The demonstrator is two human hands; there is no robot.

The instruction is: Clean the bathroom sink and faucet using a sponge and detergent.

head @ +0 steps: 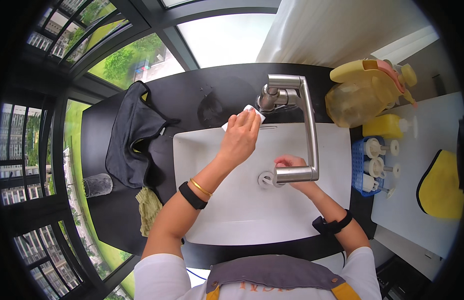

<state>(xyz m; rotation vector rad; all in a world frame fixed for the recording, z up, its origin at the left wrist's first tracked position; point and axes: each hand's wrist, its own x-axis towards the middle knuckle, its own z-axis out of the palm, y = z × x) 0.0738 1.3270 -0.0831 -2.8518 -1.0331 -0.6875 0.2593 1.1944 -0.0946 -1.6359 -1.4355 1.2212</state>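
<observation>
My left hand (pixel 241 137) presses a white cloth or wipe (pixel 259 113) at the back rim of the white sink (pixel 224 221), just left of the faucet base. Over the sink's drain (pixel 266 180), my right hand (pixel 292 165) is partly hidden behind the spout of the brushed metal faucet (pixel 310 131); its fingers look curled, and whether it holds anything cannot be told. A round white piece shows beside the drain, partly under the spout end.
Dark cloth (pixel 128 138), green cloth (pixel 148 210) and clear glass (pixel 98 185) lie left on the black counter (pixel 179 90). At right are a yellowish spray bottle (pixel 355 101), yellow bottle (pixel 382 126), blue basket (pixel 358 168) with white pump tops, and yellow cloth (pixel 442 183).
</observation>
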